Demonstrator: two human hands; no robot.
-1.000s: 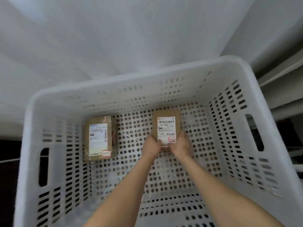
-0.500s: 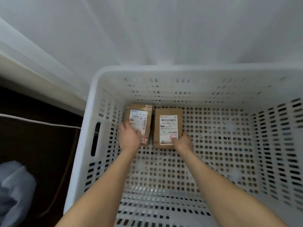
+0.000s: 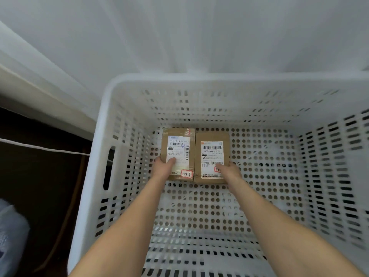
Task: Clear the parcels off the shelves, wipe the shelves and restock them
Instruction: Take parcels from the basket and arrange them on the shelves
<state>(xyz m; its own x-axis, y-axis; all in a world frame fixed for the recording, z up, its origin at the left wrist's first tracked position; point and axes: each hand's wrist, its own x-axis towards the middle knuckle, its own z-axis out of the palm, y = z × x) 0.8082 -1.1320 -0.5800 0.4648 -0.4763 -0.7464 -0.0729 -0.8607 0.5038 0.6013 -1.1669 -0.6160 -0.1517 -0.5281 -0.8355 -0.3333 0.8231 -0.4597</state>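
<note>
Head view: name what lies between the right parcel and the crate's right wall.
Nothing: in the head view, bare perforated floor runs from the right parcel to the crate's right wall.

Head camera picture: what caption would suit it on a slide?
Left hand holds the left parcel and right hand the right parcel, side by side in a white perforated crate.

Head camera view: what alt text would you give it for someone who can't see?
A person's left hand and right hand each hold a labelled cardboard parcel by its near end. The left parcel and right parcel lie side by side, edges meeting, in the bottom of a white perforated crate.
</note>
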